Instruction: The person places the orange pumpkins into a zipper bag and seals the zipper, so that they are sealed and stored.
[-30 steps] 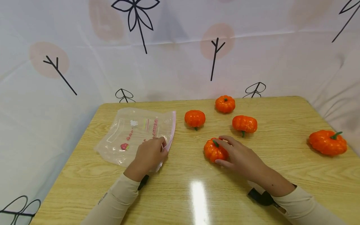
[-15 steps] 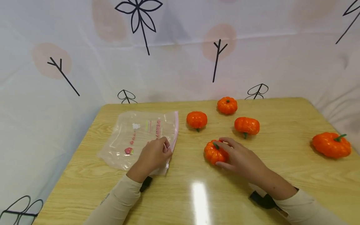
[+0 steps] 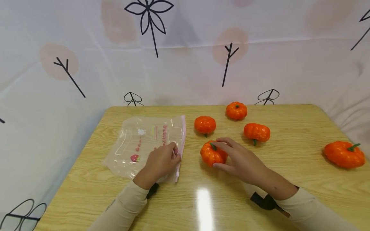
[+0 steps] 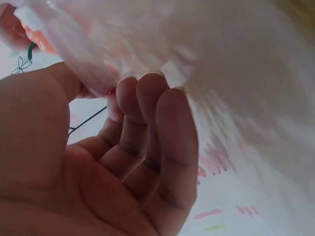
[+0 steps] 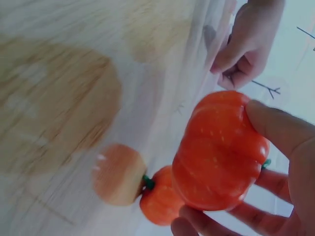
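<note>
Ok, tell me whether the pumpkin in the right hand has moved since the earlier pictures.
Yes: the held pumpkin has moved left, closer to the bag, judged against the resting loose pumpkin beyond it in the head view.

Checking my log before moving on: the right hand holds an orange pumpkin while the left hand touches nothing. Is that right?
The left hand is misread: it pinches the clear plastic bag, as the left wrist view shows. The right hand does hold an orange pumpkin.
</note>
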{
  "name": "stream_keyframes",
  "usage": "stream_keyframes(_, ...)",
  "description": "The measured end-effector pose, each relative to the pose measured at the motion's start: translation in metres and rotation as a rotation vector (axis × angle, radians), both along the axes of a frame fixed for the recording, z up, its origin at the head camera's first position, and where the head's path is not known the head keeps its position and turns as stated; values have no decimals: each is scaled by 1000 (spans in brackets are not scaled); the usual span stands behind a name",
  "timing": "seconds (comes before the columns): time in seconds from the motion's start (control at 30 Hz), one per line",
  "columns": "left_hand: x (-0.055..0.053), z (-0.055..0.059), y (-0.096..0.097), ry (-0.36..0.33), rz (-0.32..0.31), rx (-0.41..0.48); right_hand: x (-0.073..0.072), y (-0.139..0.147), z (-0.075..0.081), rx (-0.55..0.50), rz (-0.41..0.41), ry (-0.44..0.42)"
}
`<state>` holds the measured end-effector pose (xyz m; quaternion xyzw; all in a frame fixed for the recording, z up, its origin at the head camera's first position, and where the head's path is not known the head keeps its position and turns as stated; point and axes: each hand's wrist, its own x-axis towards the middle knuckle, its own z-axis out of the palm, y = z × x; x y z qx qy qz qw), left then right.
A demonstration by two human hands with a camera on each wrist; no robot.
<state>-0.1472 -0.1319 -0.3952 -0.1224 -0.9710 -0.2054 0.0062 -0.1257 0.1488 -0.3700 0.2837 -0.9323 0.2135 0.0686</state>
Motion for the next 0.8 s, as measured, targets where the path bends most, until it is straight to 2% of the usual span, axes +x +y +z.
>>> stream_keyframes(0.5, 7, 5, 9, 69, -36, 45, -19, -30, 5, -108, -112, 51)
stream_keyframes(0.8, 13, 3, 12, 86, -69, 97, -22, -44, -1, -204, -128, 16)
